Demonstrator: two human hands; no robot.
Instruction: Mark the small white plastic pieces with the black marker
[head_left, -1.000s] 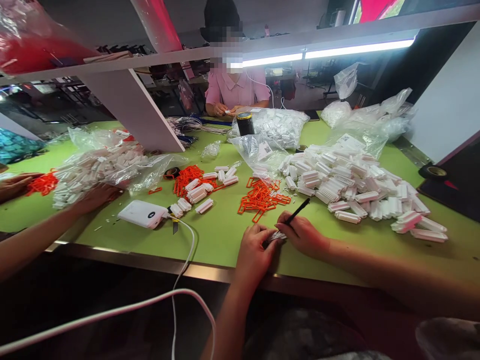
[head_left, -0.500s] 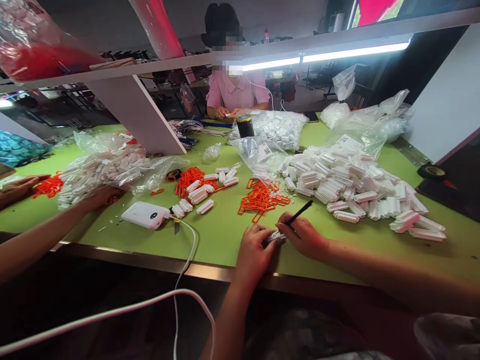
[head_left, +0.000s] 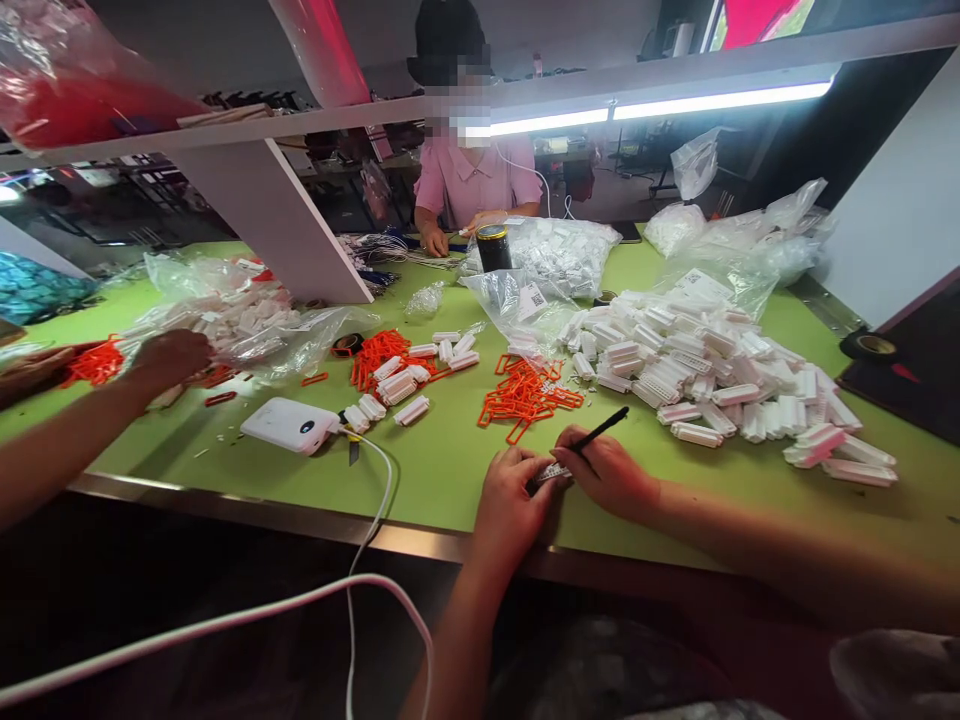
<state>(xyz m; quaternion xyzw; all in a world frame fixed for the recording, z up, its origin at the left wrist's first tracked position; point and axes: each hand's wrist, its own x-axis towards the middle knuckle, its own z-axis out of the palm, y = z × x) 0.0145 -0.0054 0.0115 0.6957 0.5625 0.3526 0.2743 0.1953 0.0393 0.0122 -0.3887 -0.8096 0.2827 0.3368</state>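
Observation:
Near the front edge of the green table, my left hand (head_left: pixel 516 497) grips a small white plastic connector housing (head_left: pixel 553 471) with rows of holes. My right hand (head_left: pixel 609 476) is closed round a thin black pen-like tool (head_left: pixel 604 428), its lower end over the housing; the tip is hidden by my fingers. Just beyond my hands lies a heap of orange rectangular plastic frames (head_left: pixel 525 395) with tiny white bits among them. A large pile of white housings (head_left: pixel 697 360) spreads to the right.
A white power bank (head_left: pixel 289 427) with a cable (head_left: pixel 388 480) lies left of my hands. A co-worker's hand (head_left: pixel 174 358) is over another housing pile at left. Across the table sits another person (head_left: pixel 480 185), behind a black can (head_left: pixel 493 249) and plastic bags (head_left: pixel 562 255).
My hands stay nearly still on the housing. The co-worker's hand at left has moved up and left to the pile, uncovering an orange frame. The person opposite has lowered one hand to the table.

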